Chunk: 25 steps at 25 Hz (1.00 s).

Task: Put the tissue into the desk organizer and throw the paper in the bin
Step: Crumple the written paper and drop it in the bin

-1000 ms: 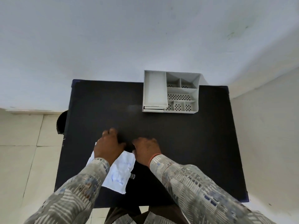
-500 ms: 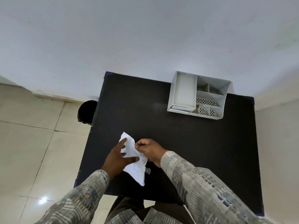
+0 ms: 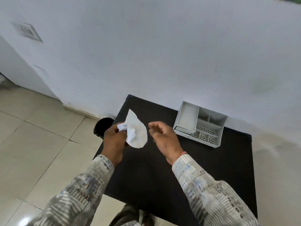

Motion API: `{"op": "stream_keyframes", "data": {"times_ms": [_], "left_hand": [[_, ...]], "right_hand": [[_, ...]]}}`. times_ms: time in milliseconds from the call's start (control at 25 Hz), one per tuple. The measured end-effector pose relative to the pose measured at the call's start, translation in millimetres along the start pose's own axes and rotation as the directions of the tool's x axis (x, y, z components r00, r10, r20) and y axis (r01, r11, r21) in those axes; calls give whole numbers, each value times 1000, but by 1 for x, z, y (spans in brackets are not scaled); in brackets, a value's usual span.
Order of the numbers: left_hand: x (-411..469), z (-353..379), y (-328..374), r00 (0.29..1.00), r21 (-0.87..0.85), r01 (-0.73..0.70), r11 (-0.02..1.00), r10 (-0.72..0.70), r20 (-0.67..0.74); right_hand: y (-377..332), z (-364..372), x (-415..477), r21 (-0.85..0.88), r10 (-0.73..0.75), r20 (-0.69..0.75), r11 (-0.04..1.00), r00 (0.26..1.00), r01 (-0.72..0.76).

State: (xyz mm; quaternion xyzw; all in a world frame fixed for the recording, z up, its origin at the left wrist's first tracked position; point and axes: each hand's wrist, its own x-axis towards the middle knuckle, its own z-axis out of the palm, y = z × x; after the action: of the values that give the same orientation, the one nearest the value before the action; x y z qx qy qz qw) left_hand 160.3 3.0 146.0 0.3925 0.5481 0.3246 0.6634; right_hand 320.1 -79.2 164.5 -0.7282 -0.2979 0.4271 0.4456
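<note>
A: What stands on the black table (image 3: 203,168)?
B: Only a grey desk organizer (image 3: 201,126), at the far edge against the wall.
A: And leftward?
B: Open tiled floor (image 3: 32,144); a black bin (image 3: 102,126) just beside the table.

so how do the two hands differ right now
The left hand is closed on the crumpled white paper; the right hand is open and holds nothing. The left hand is near the black bin at the table's edge; the right hand is nearer the desk organizer. Both are raised above the table.
</note>
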Motion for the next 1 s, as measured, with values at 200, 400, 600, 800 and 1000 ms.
{"op": "stream_keyframes", "data": {"times_ms": [200,400,600,800,1000], "left_hand": [[-49,-7,21,986,-285,139,948,-107,125],[-116,-8,22,994,41,54,998,-57,97],[-144,-50,44,972,42,-218,975,213,103],[-126,-119,81,971,-80,-226,971,231,59],[-81,-223,134,974,-68,-227,971,228,1]], "right_hand": [[-11,-3,-64,248,8,125,968,992,-39],[-27,28,-96,290,-136,68,951,988,111],[-51,58,-95,179,-211,-65,959,975,219],[-90,125,-94,9,-364,-102,930,926,366],[-134,229,-96,36,-349,12,937,937,349]]}}
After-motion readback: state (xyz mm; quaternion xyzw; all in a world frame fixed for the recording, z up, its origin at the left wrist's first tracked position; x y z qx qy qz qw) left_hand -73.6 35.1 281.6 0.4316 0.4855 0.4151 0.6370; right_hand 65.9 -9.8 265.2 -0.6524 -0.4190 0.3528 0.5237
